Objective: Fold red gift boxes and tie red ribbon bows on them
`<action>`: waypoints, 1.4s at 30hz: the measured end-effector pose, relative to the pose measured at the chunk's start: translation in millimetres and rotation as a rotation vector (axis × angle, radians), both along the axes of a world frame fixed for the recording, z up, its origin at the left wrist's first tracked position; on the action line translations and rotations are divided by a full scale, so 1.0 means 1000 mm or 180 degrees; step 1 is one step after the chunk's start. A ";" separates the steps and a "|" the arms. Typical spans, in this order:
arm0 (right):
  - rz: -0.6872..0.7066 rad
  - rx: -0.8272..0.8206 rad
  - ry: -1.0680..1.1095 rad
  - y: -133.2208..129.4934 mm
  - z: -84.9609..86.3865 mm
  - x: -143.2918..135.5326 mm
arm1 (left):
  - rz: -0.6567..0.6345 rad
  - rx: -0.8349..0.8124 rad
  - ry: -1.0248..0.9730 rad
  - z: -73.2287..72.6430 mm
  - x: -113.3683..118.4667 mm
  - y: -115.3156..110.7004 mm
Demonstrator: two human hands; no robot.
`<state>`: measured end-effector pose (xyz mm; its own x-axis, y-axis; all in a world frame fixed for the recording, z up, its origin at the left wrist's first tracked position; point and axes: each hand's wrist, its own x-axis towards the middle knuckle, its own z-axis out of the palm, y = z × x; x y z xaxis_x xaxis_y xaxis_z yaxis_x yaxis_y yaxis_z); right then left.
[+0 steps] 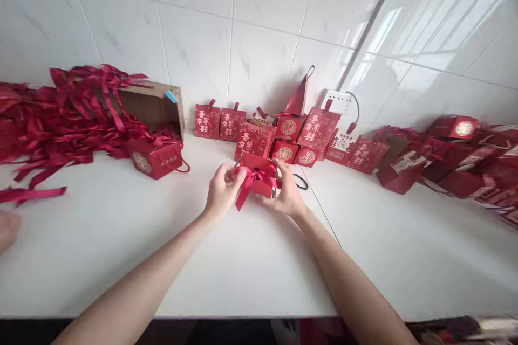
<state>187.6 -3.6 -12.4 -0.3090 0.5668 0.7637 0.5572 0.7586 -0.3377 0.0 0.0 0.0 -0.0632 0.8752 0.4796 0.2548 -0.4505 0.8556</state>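
Observation:
Between my hands, just above the white table, is a small red gift box [264, 190] with a red ribbon bow [256, 174] across its front. My left hand [225, 186] pinches the box's left side by the bow, thumb on the ribbon. One ribbon tail hangs down below the left thumb. On the other side my right hand [286, 194] grips the box's right edge, fingers wrapped around it. Behind the box stand red printed cards [251, 140] and small boxes with gold emblems. A black loop [300, 181] lies on the table right of my right hand.
At left, a heap of red ribbons [76, 118] spills from a cardboard box [151, 105]; a red box with a rope handle [156, 159] sits before it. Red boxes [453, 156] pile up at right. A power strip [336, 101] leans on the tiled wall. Another person's hand [8, 230] shows at far left.

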 end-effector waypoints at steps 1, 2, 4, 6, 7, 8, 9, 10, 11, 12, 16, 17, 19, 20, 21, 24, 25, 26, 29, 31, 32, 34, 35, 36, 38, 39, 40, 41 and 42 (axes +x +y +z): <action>-0.0040 -0.0022 0.0022 0.000 0.000 0.000 | 0.0063 0.0197 0.0061 0.001 0.000 -0.001; -0.0074 -0.0031 0.0028 0.000 0.000 0.000 | 0.0111 0.0361 0.0106 0.002 0.001 -0.002; -0.0125 -0.0011 -0.0004 -0.001 0.001 -0.001 | 0.0160 0.0591 0.0145 0.004 0.002 -0.004; -0.0144 0.0067 -0.0097 -0.003 0.003 -0.003 | 0.0130 0.0733 0.0124 0.006 0.003 -0.008; -0.0162 0.0124 -0.0167 -0.005 0.004 -0.004 | 0.0108 0.0702 0.0086 0.007 0.004 -0.010; -0.0188 0.0184 -0.0246 -0.006 0.005 -0.005 | 0.0098 0.0600 0.0024 0.007 0.004 -0.012; -0.0220 0.0242 -0.0321 -0.007 0.006 -0.006 | 0.0101 0.0444 -0.0056 0.008 0.005 -0.013; -0.0249 0.0283 -0.0379 -0.008 0.006 -0.006 | 0.0122 0.0266 -0.0151 0.008 0.005 -0.014; -0.0270 0.0304 -0.0412 -0.008 0.007 -0.007 | 0.0156 0.0093 -0.0251 0.009 0.006 -0.014; -0.0278 0.0306 -0.0425 -0.008 0.007 -0.007 | 0.0195 -0.0063 -0.0354 0.010 0.006 -0.013; -0.0281 0.0360 -0.0470 -0.008 0.007 -0.006 | 0.0250 -0.0533 -0.0648 0.012 0.004 -0.008; -0.0279 0.0395 -0.0498 -0.008 0.007 -0.006 | 0.0245 -0.0598 -0.0642 0.013 0.003 -0.007; -0.0257 0.0385 -0.0524 -0.008 0.008 -0.006 | 0.0240 -0.0557 -0.0547 0.013 0.003 -0.007; -0.0244 0.0338 -0.0506 -0.009 0.008 -0.006 | 0.0248 -0.0433 -0.0488 0.013 0.003 -0.008; -0.0233 0.0284 -0.0466 -0.009 0.009 -0.005 | 0.0250 -0.0256 -0.0436 0.013 0.003 -0.009; -0.0242 0.0232 -0.0302 -0.009 0.009 -0.005 | 0.0237 0.0261 -0.0392 0.012 0.006 -0.013; -0.0249 0.0262 -0.0280 -0.008 0.009 -0.005 | 0.0253 0.0313 -0.0431 0.011 0.007 -0.014; -0.0257 0.0297 -0.0280 -0.008 0.009 -0.004 | 0.0293 0.0269 -0.0494 0.011 0.008 -0.014; -0.0270 0.0375 -0.0299 -0.006 0.008 -0.004 | 0.0409 -0.0180 -0.0578 0.010 0.008 -0.013; -0.0266 0.0375 -0.0286 -0.006 0.007 -0.003 | 0.0351 -0.0335 -0.0449 0.009 0.008 -0.012; -0.0258 0.0374 -0.0283 -0.006 0.007 -0.003 | 0.0311 -0.0285 -0.0378 0.009 0.007 -0.012; -0.0236 0.0391 -0.0316 -0.006 0.008 -0.002 | 0.0309 0.0047 -0.0286 0.010 0.006 -0.011; -0.0225 0.0417 -0.0358 -0.007 0.009 -0.003 | 0.0356 0.0284 -0.0253 0.011 0.006 -0.011; -0.0214 0.0457 -0.0412 -0.007 0.010 -0.003 | 0.0414 0.0543 -0.0198 0.012 0.005 -0.011; -0.0177 0.0568 -0.0519 -0.008 0.012 -0.004 | 0.0512 0.1065 -0.0027 0.014 0.002 -0.011; -0.0145 0.0626 -0.0552 -0.009 0.013 -0.005 | 0.0528 0.1319 0.0076 0.014 0.001 -0.011; -0.0103 0.0671 -0.0559 -0.009 0.013 -0.007 | 0.0512 0.1572 0.0189 0.015 0.000 -0.012; -0.0047 0.0690 -0.0537 -0.010 0.013 -0.008 | 0.0462 0.1836 0.0320 0.015 -0.001 -0.013; 0.0006 0.0680 -0.0494 -0.010 0.013 -0.009 | 0.0389 0.2094 0.0467 0.015 -0.002 -0.014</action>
